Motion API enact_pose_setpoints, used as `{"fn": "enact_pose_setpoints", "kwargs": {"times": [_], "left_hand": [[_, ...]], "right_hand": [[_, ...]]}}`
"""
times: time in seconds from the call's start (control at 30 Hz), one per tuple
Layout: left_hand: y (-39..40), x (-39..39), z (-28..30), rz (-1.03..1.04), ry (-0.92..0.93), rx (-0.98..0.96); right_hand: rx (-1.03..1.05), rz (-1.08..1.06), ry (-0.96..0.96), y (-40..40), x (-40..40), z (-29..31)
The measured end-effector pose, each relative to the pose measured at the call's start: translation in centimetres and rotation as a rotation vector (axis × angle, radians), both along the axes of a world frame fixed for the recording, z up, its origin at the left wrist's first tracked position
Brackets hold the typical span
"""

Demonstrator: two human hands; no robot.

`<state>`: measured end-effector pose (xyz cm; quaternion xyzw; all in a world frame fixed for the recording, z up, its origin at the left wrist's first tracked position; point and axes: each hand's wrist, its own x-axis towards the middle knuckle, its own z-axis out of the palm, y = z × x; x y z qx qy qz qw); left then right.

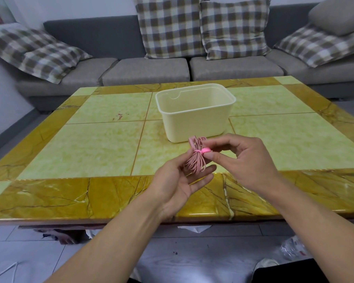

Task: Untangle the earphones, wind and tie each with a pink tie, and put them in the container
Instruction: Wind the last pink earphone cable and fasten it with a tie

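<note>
Left hand point(178, 180) nearest, palm up, fingers loosely curled under wound pink earphones point(194, 160), cradling bundle. Right hand point(243, 160) pinches pink tie point(205, 150) cinched round bundle's middle, thumb against forefinger. Bundle held in air just in front of cream container point(194, 117); container's inside looks bare, floor partly hidden. Behind container: grey sofa point(147, 70).

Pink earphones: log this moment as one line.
pink earphones: wound, held | pink tie: around bundle | left hand: supports | right hand: pinches tie | container: on table
</note>
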<state>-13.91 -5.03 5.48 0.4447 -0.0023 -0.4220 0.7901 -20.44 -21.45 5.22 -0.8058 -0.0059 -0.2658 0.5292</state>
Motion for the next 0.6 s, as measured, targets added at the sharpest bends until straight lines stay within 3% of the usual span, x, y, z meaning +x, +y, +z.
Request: {"fn": "enact_pose_setpoints", "kwargs": {"times": [0.2, 0.47, 0.6], "left_hand": [[-0.1, 0.1, -0.4, 0.01, -0.061, 0.015], [-0.2, 0.4, -0.8, 0.08, -0.132, -0.009], [0.2, 1.1, -1.1, 0.135, -0.247, 0.107]], "right_hand": [[-0.065, -0.076, 0.026, -0.5, 0.0, 0.0], [-0.314, -0.048, 0.075, 0.0, -0.2, 0.1], [-0.236, -0.088, 0.078, 0.2, -0.2, 0.4]]}}
